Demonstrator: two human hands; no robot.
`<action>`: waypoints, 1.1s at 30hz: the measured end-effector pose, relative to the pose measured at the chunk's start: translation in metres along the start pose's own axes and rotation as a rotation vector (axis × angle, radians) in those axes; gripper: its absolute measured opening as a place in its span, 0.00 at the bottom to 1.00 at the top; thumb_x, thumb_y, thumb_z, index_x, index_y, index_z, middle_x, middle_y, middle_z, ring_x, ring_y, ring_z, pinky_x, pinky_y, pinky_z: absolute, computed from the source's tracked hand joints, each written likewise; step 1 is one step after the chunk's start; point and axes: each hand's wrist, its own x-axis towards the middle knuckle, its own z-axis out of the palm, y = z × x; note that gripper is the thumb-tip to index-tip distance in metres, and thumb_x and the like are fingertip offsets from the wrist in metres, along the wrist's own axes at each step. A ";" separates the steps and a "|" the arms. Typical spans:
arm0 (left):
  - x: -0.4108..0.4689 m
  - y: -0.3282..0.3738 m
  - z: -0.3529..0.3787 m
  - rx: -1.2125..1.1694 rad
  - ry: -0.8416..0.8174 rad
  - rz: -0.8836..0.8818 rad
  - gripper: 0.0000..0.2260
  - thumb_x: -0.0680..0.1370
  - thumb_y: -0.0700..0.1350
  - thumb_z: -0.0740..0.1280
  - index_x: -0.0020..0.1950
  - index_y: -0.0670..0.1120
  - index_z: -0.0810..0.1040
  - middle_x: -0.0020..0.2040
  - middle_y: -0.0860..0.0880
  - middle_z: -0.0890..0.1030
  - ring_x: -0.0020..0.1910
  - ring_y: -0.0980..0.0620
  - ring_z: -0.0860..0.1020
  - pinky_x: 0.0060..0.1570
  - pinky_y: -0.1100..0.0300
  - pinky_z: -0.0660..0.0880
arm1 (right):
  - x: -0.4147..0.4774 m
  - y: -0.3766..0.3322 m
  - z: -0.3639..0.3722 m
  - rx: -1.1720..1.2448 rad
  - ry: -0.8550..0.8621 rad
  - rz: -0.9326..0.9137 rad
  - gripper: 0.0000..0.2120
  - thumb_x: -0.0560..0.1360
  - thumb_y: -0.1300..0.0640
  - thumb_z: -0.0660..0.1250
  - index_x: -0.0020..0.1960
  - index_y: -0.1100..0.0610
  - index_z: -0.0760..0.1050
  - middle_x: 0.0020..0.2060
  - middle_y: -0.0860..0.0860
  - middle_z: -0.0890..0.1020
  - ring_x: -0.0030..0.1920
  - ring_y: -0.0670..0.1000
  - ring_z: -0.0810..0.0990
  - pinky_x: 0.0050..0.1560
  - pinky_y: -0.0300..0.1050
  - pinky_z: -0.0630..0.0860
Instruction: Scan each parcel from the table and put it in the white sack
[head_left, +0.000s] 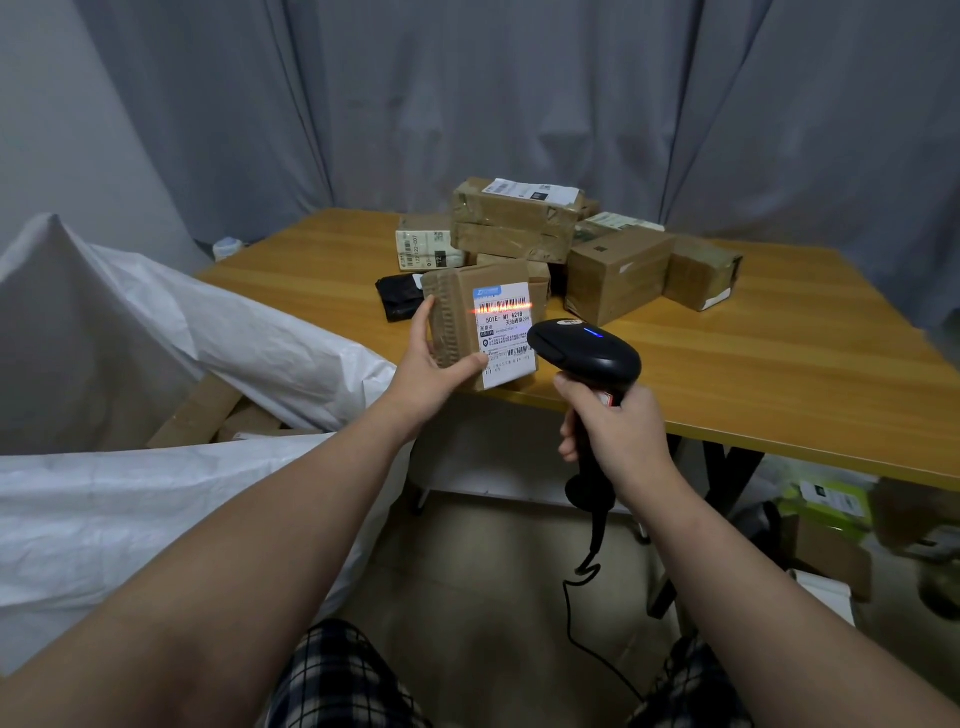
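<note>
- Here, a brown cardboard parcel (453, 322) is held up above the near edge of the desk (779, 374), with its white label (508, 338) turned toward the person.
- The left hand (426, 371) grips it from the left side. The fingers reach round the far edge and the thumb presses across the lower front.
- A red scan line (501, 310) lies across the barcode at the top of the label.
- Just right of the parcel, a black handheld scanner (587, 353) points at the label, with a small blue light lit on its top. It is close to the parcel but apart from it.
- The right hand (615, 431) is wrapped round the scanner's handle, and a coiled black cable (589, 566) hangs from the handle's base.
- Farther back on the desk sits a pile of brown parcels (618, 275), with a long labelled one stacked on top.
- A small black-wrapped packet (399, 299) lies at the pile's near left, just behind the held parcel.
- The white sack (234, 332) stands left of the desk, its mouth gaping, with flat brown cardboard (197, 415) showing inside.
- A grey curtain (467, 93) hangs behind the desk.
- Some boxes (831, 519) lie on the floor under its right end, too blurred to make out.
</note>
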 end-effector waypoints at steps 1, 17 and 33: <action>0.000 -0.001 0.000 -0.002 -0.002 -0.003 0.42 0.73 0.42 0.73 0.77 0.58 0.49 0.65 0.49 0.70 0.65 0.50 0.73 0.66 0.48 0.71 | 0.000 0.000 0.000 0.002 -0.001 0.002 0.10 0.75 0.55 0.69 0.39 0.60 0.77 0.26 0.54 0.78 0.26 0.53 0.78 0.32 0.47 0.78; 0.010 0.033 -0.069 0.014 0.228 0.213 0.42 0.73 0.41 0.74 0.76 0.53 0.50 0.65 0.47 0.74 0.60 0.57 0.77 0.62 0.56 0.75 | 0.032 -0.042 0.079 0.025 -0.192 -0.115 0.08 0.74 0.58 0.70 0.38 0.58 0.76 0.25 0.54 0.77 0.24 0.51 0.76 0.27 0.42 0.76; 0.000 -0.049 -0.330 1.230 0.493 -0.278 0.42 0.71 0.54 0.73 0.77 0.54 0.52 0.61 0.38 0.67 0.58 0.38 0.69 0.57 0.45 0.71 | 0.085 -0.028 0.300 -0.169 -0.536 -0.095 0.09 0.73 0.51 0.71 0.42 0.53 0.72 0.25 0.52 0.77 0.23 0.51 0.77 0.28 0.45 0.74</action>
